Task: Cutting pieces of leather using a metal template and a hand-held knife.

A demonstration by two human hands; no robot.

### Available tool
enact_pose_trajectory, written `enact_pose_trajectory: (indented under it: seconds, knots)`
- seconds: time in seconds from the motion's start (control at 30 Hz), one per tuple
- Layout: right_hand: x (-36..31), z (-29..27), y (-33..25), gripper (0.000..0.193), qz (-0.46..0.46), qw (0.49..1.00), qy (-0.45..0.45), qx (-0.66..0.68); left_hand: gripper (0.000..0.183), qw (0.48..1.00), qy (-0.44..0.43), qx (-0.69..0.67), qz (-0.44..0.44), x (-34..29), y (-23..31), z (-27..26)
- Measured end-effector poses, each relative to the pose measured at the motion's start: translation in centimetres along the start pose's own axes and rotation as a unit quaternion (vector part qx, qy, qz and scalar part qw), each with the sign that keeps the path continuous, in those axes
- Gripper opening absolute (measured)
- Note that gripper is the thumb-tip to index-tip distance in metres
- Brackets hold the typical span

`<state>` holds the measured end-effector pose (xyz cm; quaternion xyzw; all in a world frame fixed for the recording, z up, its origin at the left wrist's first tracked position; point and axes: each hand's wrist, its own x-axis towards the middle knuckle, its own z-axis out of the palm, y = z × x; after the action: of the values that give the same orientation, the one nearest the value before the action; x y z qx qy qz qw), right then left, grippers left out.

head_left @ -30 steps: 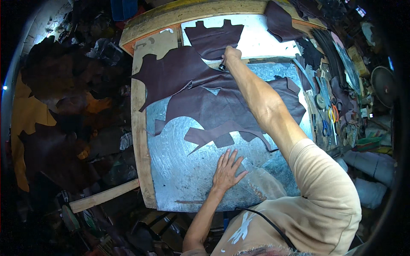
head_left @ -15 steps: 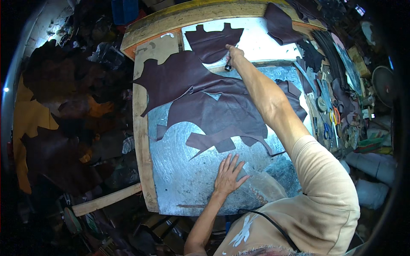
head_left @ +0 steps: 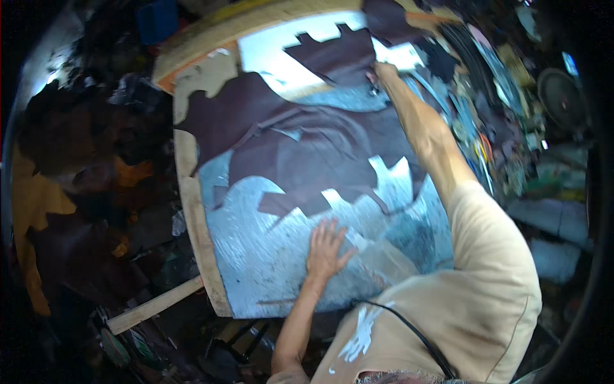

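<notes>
At the far side of the bench, my right hand point(head_left: 384, 72) pinches the right edge of a cut dark brown leather piece point(head_left: 336, 59) with tabs along its top. Below that fist juts a short dark tool with a shiny end point(head_left: 373, 91); its kind is too blurred to tell. My left hand point(head_left: 327, 248) lies flat with fingers spread on the grey, scuffed work surface point(head_left: 249, 269). Just beyond its fingertips is a large sheet of brown leather point(head_left: 300, 150), creased and with cut-outs along its near edge. Beside it lies a clear plastic sheet point(head_left: 387, 262).
Another brown leather piece point(head_left: 387, 22) rests at the back, over a white board point(head_left: 265, 51). Scissors with orange handles point(head_left: 484, 148) and other tools lie along the right side. Wooden strips point(head_left: 198, 237) edge the bench. Heaped leather point(head_left: 70, 256) sits to the left.
My right hand has drawn the tabbed leather piece to the right across the white board. My left hand stays flat on the surface. The whole view has shifted somewhat.
</notes>
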<state>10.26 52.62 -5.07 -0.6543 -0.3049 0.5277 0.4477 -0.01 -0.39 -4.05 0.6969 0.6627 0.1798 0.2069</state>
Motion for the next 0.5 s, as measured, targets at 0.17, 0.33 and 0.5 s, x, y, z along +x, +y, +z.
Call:
enact_pose_trajectory:
  seconds: [0.17,0.33,0.5]
  knots:
    - [-5.4,-6.1,-0.3,0.03,-0.122,0.95,-0.068,-0.279,0.062,1.0,0.023,0.019,0.002,-0.4,-0.3,-1.1]
    - [-19.9,-21.1,0.7,0.038,-0.041,0.908,-0.243,-0.34,0.059,0.999,0.023,0.019,0.038,1.0,-0.1,-1.1]
    - [-34.0,-31.8,6.3,0.039,0.075,0.95,-0.153,-0.262,0.053,0.995,0.05,0.009,0.088,0.8,0.5,-1.0]
